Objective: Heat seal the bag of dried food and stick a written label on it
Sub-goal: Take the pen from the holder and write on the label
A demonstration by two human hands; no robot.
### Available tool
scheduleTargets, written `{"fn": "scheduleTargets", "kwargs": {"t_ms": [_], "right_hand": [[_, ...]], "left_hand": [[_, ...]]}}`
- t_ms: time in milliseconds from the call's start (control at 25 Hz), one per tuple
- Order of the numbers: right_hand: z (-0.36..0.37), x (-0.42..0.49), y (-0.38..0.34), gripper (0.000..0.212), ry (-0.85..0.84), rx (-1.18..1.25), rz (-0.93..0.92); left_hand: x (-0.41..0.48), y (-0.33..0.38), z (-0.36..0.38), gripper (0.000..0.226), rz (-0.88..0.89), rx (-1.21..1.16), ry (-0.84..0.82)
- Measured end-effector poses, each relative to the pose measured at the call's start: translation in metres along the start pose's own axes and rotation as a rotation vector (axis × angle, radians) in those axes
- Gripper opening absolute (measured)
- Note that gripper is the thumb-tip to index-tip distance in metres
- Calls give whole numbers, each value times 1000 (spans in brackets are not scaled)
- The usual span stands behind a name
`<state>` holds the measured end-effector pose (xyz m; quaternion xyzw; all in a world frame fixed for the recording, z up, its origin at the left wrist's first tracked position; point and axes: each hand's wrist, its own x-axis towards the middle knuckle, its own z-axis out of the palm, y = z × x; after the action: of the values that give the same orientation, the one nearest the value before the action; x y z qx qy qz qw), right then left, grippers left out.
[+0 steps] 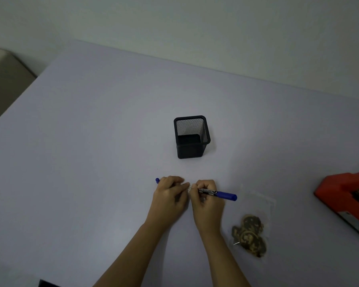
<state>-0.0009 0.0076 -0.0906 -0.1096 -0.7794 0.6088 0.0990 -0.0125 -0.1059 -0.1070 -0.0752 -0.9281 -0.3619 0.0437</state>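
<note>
On the pale lilac table (91, 141) both hands met near the middle. The right hand (205, 193) was closed around a black marker pen with blue ends (216, 193), which lay almost flat and pointed to the right with its blue end past the knuckles. The left hand (171, 190) was also curled shut, and a small blue cap (157, 180) stuck out at its far left side. Between the two hands a small white piece (190, 187) was visible, but it was too blurred to tell what it was. The clear plastic bag with dark round dried food slices (250, 235) lay flat on the table, to the right of the right forearm, not touching it. The black square mesh pen holder (192, 137) stood upright behind the hands. At the right edge a red heat sealer machine (344, 195) was partly in view
</note>
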Motion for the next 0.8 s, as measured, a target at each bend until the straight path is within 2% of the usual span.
{"fn": "scheduleTargets", "kwargs": {"t_ms": [800], "right_hand": [[1, -2, 1, 30, -36, 37, -21]], "left_hand": [[0, 0, 1, 19, 4, 6, 7]]}}
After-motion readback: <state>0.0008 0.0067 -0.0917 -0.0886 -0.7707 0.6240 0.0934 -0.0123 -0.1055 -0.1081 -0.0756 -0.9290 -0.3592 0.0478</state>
